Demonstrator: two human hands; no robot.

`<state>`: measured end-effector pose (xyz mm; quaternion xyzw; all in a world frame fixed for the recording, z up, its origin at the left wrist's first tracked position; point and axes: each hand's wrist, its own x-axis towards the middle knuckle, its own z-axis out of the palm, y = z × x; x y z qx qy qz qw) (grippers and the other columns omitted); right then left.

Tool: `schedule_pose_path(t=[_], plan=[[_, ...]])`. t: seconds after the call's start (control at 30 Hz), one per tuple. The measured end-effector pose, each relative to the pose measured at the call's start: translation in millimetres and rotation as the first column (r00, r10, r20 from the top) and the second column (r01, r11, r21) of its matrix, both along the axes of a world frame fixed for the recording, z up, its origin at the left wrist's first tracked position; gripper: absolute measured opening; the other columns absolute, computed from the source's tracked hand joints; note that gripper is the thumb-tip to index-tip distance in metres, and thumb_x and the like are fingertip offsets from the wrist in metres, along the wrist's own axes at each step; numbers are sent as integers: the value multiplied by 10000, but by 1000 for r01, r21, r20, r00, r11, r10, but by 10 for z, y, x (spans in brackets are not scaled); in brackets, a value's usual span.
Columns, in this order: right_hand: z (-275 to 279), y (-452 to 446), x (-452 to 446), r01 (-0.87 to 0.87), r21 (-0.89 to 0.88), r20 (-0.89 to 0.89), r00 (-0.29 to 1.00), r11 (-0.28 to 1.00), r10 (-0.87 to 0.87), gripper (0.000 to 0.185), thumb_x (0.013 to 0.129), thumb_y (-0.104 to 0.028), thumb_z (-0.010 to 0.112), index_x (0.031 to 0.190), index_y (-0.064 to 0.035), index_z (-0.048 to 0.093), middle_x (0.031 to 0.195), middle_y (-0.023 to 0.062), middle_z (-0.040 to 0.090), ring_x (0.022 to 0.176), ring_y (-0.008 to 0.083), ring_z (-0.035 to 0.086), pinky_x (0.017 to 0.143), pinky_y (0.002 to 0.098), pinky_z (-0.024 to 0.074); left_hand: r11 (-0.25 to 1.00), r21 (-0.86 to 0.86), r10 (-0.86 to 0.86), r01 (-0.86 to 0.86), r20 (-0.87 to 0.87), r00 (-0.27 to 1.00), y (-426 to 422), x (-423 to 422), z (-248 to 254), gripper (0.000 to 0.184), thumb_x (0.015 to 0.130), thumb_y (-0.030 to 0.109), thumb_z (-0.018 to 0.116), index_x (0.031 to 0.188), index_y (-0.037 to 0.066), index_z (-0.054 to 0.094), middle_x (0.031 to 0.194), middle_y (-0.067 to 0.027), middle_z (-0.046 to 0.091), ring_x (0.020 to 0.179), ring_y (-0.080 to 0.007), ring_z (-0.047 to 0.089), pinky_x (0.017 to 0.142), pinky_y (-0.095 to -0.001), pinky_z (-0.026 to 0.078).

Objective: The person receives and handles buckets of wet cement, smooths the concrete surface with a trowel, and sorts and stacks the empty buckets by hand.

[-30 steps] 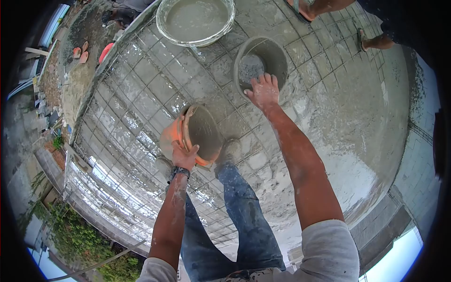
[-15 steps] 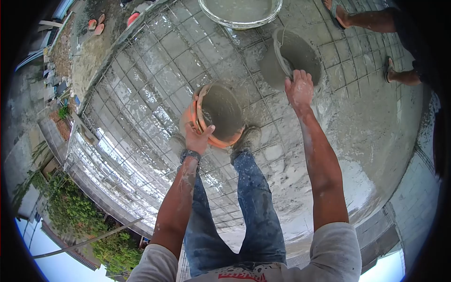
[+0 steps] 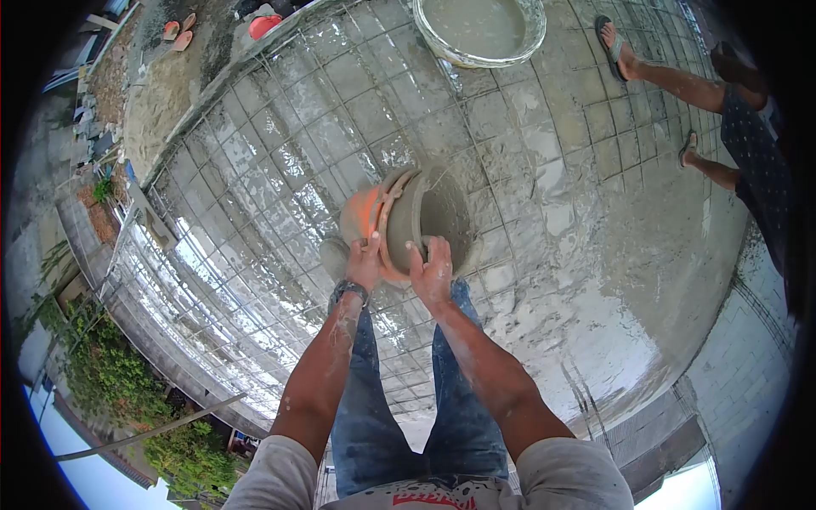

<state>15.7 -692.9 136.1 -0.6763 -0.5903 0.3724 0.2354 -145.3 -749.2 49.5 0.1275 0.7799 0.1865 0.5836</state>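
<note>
My left hand [image 3: 364, 262] grips the near rim of the orange bucket [image 3: 361, 212], which is smeared with grey cement and tilted in front of my feet. The orange rim looks doubled, as if buckets are stacked. Close beside it, my right hand [image 3: 433, 270] is closed over the near rim of a grey, cement-coated bucket [image 3: 449, 212], its mouth facing up and right. The two buckets overlap; whether the grey one sits inside the orange one I cannot tell. Both hands are nearly side by side.
A wide round tub [image 3: 476, 30] of grey mix stands at the far side. Wire mesh [image 3: 314, 127] covers the wet slab underfoot. Another person's sandalled foot [image 3: 616, 51] is at the upper right. Wet concrete [image 3: 612, 280] spreads to the right. A raised edge [image 3: 191, 119] runs along the left.
My right hand has brought the grey bucket left, from the upper right to against the orange bucket. My left hand keeps its hold. The view has shifted slightly.
</note>
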Motion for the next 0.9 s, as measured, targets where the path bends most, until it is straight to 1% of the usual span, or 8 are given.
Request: schedule_pose_path(t=[0.13, 0.27, 0.37, 0.4, 0.43, 0.6, 0.83, 0.9], plan=[[-259, -370, -482, -20, -173, 121, 992, 985, 42, 293, 862, -261, 630, 881, 4, 507, 914, 227, 535, 890, 411, 523, 751, 510, 411, 980, -119, 185, -159, 260, 948, 22, -135, 321, 785, 856, 642, 576, 1246, -27, 445, 989, -134, 616, 869, -197, 613, 747, -327, 502], [-236, -523, -570, -127, -355, 302, 922, 926, 242, 259, 851, -273, 635, 938, -52, 533, 914, 147, 570, 936, 341, 550, 785, 478, 425, 997, -78, -4, 22, 223, 975, 163, -159, 650, 845, 797, 541, 718, 1237, -98, 386, 920, -109, 617, 767, -148, 612, 634, -294, 504], [-134, -479, -504, -207, -371, 293, 899, 905, 326, 268, 846, -268, 632, 977, -51, 548, 941, 138, 577, 950, 331, 549, 823, 462, 418, 986, -76, -135, 147, 150, 979, 200, -147, 771, 886, 736, 637, 717, 1233, -44, 441, 981, -112, 605, 845, -185, 608, 716, -299, 507], [-118, -454, -468, -248, -375, 287, 885, 893, 367, 278, 848, -282, 624, 980, -45, 563, 950, 143, 580, 955, 337, 555, 810, 470, 428, 991, -90, -78, 96, 181, 980, 212, -100, 791, 851, 727, 549, 779, 1213, -64, 442, 998, -120, 604, 897, -197, 614, 750, -308, 512], [-115, -434, -436, -277, -382, 296, 867, 882, 400, 291, 849, -296, 616, 983, -40, 578, 959, 148, 583, 960, 344, 561, 797, 478, 439, 999, -22, -26, 31, 196, 980, 130, -63, 635, 891, 715, 406, 841, 1263, -83, 335, 971, -141, 607, 783, -172, 630, 632, -286, 526], [91, -259, -280, -301, -543, 132, 891, 784, 434, 404, 874, -300, 574, 1179, -38, 543, 1099, 207, 546, 1106, 376, 518, 907, 492, 428, 992, 22, 114, -121, 198, 973, -55, -4, 302, 861, 717, 352, 856, 1260, -64, 333, 1058, -155, 589, 849, -197, 628, 709, -304, 549], [-15, -234, -11, -269, -644, -69, 953, 716, 297, 331, 885, -242, 526, 1142, -41, 573, 1049, 258, 595, 1055, 418, 574, 917, 495, 451, 969, 226, -152, 102, 215, 965, -14, 18, 326, 877, 677, 271, 882, 1290, -23, 328, 1159, -169, 538, 1050, -238, 564, 858, -363, 506], [-53, -237, 120, -256, -658, -109, 963, 709, 247, 327, 886, -240, 524, 1125, -26, 586, 1020, 264, 617, 1026, 422, 594, 919, 488, 460, 907, 234, -357, 350, -14, 934, 72, 83, 245, 844, 669, 223, 869, 1282, -2, 334, 1112, -153, 548, 1005, -231, 571, 837, -364, 511]])
